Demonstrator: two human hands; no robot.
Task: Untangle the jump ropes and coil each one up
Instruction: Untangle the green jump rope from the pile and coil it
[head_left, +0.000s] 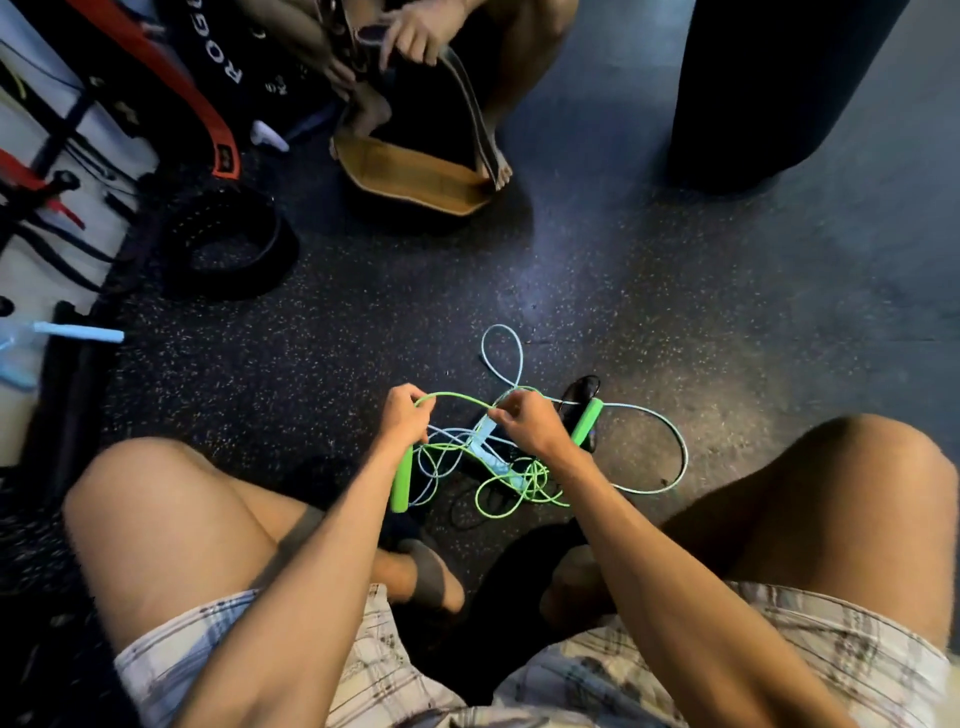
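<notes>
I have the left hand (408, 415) curled round the green jump rope (452, 395), fingers closed on the cord. One green handle (402, 483) hangs straight down just below those fingers. The right hand (530, 426) is bent into a pinch, thumb and fingertips nipping the same green cord. The cord arcs in a short raised span from one set of fingers to the other. The second green handle (587, 421) lies just beyond the right knuckles, tilted on the speckled floor (311, 364). Under and between both sets of fingers the green cord knots up with the light blue jump rope (502, 327). One of its loops lies ahead of the right fingertips and a wider one sweeps out past the right wrist. A light blue handle (491, 444) lies slanted under the right fingers, in the middle of the tangle. Far ahead of my fingers, another person's hand (415, 31) holds a strap above a tan belt (415, 176).
</notes>
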